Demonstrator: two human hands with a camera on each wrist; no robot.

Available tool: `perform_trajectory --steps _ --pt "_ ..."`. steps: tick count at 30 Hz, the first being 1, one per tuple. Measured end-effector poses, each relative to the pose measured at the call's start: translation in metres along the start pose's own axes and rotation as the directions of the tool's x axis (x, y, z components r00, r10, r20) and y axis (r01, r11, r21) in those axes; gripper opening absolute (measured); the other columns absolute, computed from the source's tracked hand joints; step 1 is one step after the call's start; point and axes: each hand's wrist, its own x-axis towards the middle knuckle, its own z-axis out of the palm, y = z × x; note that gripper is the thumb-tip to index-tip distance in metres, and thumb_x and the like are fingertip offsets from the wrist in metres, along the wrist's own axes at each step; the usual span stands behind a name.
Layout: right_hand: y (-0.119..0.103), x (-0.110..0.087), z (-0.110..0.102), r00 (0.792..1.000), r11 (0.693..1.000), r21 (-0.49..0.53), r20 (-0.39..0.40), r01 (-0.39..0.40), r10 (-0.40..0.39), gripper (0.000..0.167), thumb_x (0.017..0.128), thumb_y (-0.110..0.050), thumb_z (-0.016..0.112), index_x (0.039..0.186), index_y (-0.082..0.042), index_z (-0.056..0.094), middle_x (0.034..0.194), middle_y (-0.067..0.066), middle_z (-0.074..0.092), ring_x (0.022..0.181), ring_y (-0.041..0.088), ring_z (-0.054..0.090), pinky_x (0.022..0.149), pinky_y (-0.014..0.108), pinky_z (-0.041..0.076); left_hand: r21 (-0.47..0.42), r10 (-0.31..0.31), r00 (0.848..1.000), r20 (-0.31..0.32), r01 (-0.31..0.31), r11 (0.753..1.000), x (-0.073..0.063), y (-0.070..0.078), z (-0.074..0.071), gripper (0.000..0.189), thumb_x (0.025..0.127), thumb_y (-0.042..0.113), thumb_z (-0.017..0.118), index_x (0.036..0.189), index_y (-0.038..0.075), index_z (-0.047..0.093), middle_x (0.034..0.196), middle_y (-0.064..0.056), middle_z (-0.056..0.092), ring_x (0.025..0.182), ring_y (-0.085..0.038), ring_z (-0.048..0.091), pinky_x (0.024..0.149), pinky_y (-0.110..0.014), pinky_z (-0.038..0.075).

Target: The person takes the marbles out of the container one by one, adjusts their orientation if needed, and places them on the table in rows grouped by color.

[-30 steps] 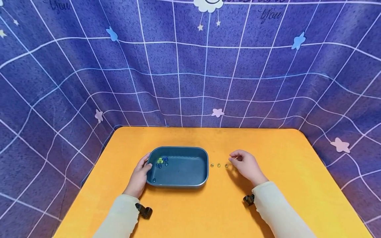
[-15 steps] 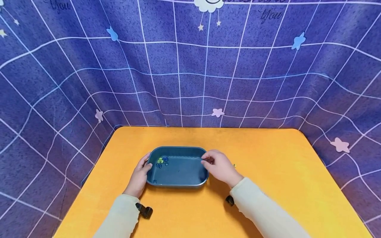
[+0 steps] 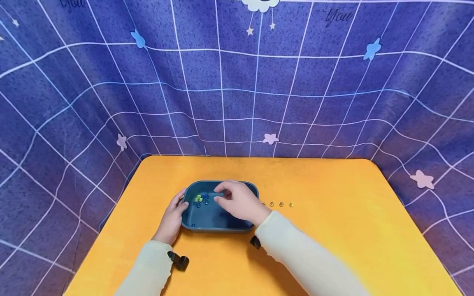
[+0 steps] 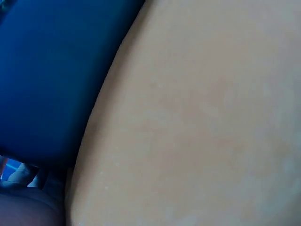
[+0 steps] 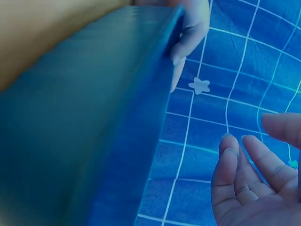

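Observation:
A dark teal plastic box point(image 3: 222, 229) stands on the orange table. My left hand point(image 3: 170, 218) grips its left end, thumb over the rim. Toward that end lie several blue marbles point(image 3: 198, 205) and yellow-green marbles point(image 3: 199, 198) in a loose cluster; one dark marble point(image 3: 193, 225) sits by the near left corner. Over the middle of the box hovers my right hand point(image 3: 238, 201), thumb and forefinger apart and bent toward the cluster. The right wrist view shows nothing between the fingers of the right hand point(image 5: 254, 183). Part of the box's right end is hidden beneath that hand.
To the right of the box, several clear yellowish marbles point(image 3: 281, 204) form a row on the table point(image 3: 333, 230). A purple-blue grid curtain point(image 3: 237, 82) with stars hangs behind the table and at its sides.
My right hand has travelled left, from the marble row's right end, across the box's right rim and over the box. One more marble now shows at that row end. The left hand stays put.

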Motion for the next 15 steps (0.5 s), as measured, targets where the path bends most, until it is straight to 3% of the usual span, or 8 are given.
perform_trajectory --steps 8,15 --pt "-0.01 0.022 0.02 1.0 0.999 0.039 0.004 -0.022 0.022 0.025 0.101 -0.029 0.069 0.123 -0.018 0.072 0.11 -0.008 0.067 0.088 0.007 0.059 0.077 0.025 0.053 0.02 -0.017 1.0 0.003 0.017 1.0 0.002 -0.002 0.0 0.053 0.112 0.027 0.041 0.163 0.032 0.029 0.169 0.001 0.023 0.155 -0.024 0.018 0.124 -0.052 0.017" --pt "-0.014 0.035 0.032 0.997 0.995 0.075 0.004 -0.073 0.073 0.023 0.1 -0.026 0.07 0.121 -0.017 0.072 0.106 -0.01 0.066 0.086 0.009 0.058 0.074 0.023 0.053 0.01 -0.001 1.0 0.015 0.001 1.0 0.0 -0.001 -0.001 0.054 0.112 0.027 0.041 0.164 0.028 0.027 0.168 -0.003 0.026 0.153 -0.026 0.024 0.123 -0.051 0.021"
